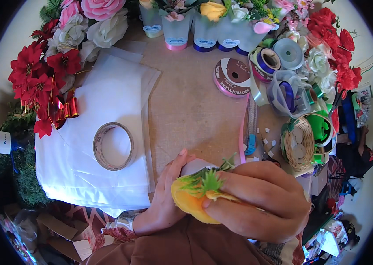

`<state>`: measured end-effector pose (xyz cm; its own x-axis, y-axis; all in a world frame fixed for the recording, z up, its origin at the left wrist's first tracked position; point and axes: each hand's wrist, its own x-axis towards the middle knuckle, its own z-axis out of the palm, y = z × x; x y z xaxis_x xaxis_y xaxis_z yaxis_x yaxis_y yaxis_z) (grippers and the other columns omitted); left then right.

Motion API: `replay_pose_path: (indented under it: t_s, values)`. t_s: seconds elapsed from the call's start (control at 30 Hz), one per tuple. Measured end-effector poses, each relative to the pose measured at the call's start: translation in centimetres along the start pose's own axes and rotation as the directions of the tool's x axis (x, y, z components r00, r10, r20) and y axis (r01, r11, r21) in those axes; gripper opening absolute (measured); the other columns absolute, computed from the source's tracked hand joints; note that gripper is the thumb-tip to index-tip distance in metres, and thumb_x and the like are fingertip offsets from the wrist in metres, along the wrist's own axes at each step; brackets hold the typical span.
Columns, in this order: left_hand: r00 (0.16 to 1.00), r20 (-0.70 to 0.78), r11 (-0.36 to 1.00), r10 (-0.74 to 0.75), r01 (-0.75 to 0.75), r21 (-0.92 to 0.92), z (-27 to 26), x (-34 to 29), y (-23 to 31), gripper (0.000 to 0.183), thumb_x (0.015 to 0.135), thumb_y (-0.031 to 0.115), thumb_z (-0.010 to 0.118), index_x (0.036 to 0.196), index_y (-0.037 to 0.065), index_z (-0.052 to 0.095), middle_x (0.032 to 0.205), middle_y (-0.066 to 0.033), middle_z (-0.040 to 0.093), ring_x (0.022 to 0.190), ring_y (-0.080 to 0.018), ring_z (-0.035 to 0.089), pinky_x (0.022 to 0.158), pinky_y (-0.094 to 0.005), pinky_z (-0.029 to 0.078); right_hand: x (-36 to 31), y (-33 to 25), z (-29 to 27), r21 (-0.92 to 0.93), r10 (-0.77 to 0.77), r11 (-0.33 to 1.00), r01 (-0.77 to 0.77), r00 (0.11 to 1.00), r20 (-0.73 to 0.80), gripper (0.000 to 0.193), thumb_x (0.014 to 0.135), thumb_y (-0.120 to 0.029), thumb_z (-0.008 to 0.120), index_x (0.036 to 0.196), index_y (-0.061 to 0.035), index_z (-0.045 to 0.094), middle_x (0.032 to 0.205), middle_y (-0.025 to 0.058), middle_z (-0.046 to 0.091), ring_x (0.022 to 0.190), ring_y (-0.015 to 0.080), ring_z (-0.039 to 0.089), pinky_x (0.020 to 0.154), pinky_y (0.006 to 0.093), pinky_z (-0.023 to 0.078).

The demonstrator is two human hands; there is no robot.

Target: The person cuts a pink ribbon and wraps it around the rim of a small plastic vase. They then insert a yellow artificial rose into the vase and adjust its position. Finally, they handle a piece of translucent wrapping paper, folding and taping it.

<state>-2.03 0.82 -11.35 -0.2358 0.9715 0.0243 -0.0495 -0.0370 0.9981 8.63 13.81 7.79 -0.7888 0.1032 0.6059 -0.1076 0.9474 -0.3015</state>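
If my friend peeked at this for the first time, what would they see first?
Probably the big yellow flower in the right hand, low in the middle. Next might be the bright red flowers at the upper left, then the tape roll lying on the white sheets.

At lower centre, the right hand (268, 201) grips a yellow flower (188, 201) with green leaves (211, 182), the left hand (166, 190) just beside it. A tape roll (97, 150) lies on white sheets (76, 181) at left. Right of upper centre sits a ribbon spool (228, 75); flower-filled cups (206, 33) line the top.
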Motion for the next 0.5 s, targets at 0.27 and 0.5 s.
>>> replay_pose_path:
  t_s: [0.27,0.5]
  values:
    - [1.0,0.003,1.0,-0.004,0.004,-0.017,0.2,0.2,0.9,0.092,0.063,0.006,0.075,0.135,-0.003,0.02,0.117,-0.0204,0.05,0.106,-0.0355,0.05,0.091,-0.0417,0.04,-0.3,-0.2,0.2,0.027,-0.002,1.0,0.001,1.0,0.028,0.023,0.062,-0.005,0.071,0.084,-0.0018,0.064,0.086,0.0151,0.061,0.062,0.0218,0.06,0.052,0.0257,0.051]
    - [1.0,0.003,1.0,-0.006,0.006,-0.016,0.1,0.3,1.3,0.092,0.063,0.007,0.075,0.135,-0.004,0.02,0.116,-0.02,0.05,0.106,-0.0352,0.05,0.091,-0.0415,0.04,-0.5,-0.2,0.6,-0.017,-0.016,1.0,0.016,1.0,-0.005,0.022,0.063,-0.004,0.072,0.084,-0.0014,0.064,0.085,0.0151,0.061,0.062,0.0215,0.06,0.053,0.0263,0.052]
